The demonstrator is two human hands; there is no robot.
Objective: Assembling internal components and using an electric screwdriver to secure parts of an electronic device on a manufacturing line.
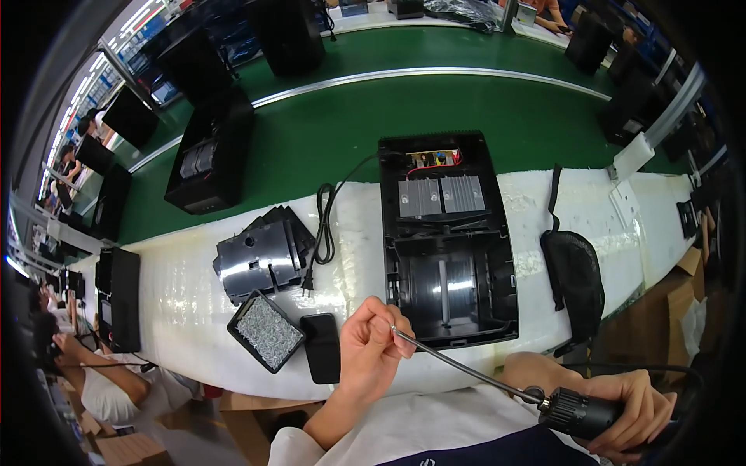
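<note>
While the right hand [636,412] grips a powered screwdriver [573,413], a slip could jab the left hand [373,349] pinching its tip

A white-and-navy top [435,415], worn with bare hands.
Navy panel [505,449] against white cloth; small pale mark [427,462] at the picture's lower edge; short white left sleeve [294,448]; left forearm [336,419] bare.

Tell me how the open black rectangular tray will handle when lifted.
The open black rectangular tray would probably feel heavy for its size, given the small silvery metal-looking pieces filling it. Those pieces look loose, so tilting would likely spill them out of the uncovered top. Its straight-sided shape makes rolling unlikely.
</note>
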